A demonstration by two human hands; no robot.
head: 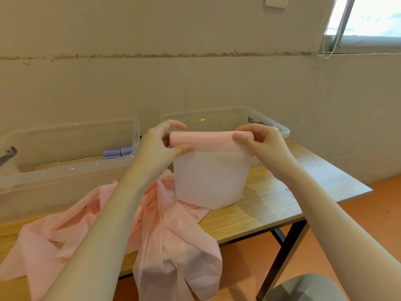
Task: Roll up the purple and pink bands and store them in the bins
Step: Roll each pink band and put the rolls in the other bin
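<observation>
A long pink band (208,181) is partly rolled; its roll (206,139) is held up above the table. My left hand (161,141) pinches the roll's left end, and my right hand (259,141) pinches its right end. From the roll a flat stretch hangs down to the table, and the loose remainder (169,231) lies crumpled across the table and spills over its front edge. A rolled purple band (118,152) lies in the left clear bin (65,170). The right clear bin (280,128) stands behind my hands.
The wooden table (282,192) stands against a beige wall, its right end and black legs showing over an orange floor. A grey seat (308,287) sits at the lower right. A window is at the upper right.
</observation>
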